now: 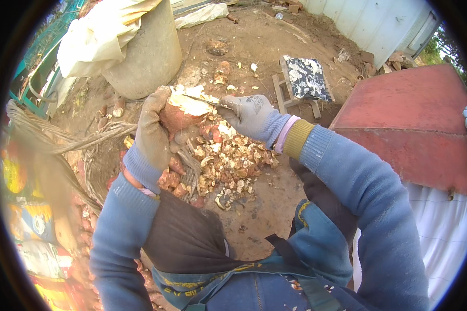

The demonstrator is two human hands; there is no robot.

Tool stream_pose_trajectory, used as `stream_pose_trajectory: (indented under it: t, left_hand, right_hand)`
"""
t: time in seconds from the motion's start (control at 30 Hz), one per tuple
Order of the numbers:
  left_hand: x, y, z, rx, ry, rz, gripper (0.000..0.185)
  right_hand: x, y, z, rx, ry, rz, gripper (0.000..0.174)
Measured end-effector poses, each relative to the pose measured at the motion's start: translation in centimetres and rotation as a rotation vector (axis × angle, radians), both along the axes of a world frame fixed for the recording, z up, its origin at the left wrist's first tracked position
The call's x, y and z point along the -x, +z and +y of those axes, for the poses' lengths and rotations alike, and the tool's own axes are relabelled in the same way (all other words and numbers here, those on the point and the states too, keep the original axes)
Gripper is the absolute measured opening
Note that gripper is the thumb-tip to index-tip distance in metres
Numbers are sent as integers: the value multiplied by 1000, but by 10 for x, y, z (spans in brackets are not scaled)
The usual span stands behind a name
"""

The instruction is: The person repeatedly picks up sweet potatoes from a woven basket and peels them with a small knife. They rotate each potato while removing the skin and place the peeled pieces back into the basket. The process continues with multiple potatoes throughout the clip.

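In my gloved left hand (152, 126) is a large reddish-brown root tuber (179, 116), gripped along its left side. Pale cut flesh shows across its top. My right hand (249, 114), in a grey glove, grips a thin knife (202, 100) whose dark blade lies against that flesh; the handle is mostly hidden by the fingers. On the ground below both hands spreads a heap of peel and root trimmings (233, 163). More reddish tubers (173, 177) lie beside a wicker basket (105, 155), partly hidden behind my left forearm and leg.
A concrete cylinder (151, 54) stands ahead on the left, draped with a pale sheet (97, 39). A small wooden stool (305, 79) with a patterned cover sits ahead on the right. At right are a red metal box (404, 120) and a white sheet (439, 225). Colourful printed sacks (35, 221) lie left.
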State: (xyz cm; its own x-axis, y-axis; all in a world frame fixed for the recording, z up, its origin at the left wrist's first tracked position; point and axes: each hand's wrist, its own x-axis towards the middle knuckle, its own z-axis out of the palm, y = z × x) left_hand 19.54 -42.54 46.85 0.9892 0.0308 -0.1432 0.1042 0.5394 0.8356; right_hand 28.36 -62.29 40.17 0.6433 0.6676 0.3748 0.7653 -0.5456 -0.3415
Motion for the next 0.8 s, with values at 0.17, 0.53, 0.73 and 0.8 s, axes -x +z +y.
stream_pose_trajectory:
  t: [0.17,0.53,0.73,0.8]
  left_hand:
    - [15,1,-13,-392,-79,-28,46]
    - [-15,-10,22,99,257,-220,42]
    - [-11,-10,15,-65,110,-372,37]
    - [-7,-8,12,-109,108,-374,35]
  right_hand:
    - [-2,0,28,-64,-368,783,39]
    - [39,44,8,-310,-87,252,28]
    - [42,48,20,-241,-54,150,23]
    - [37,43,20,-192,-82,163,24]
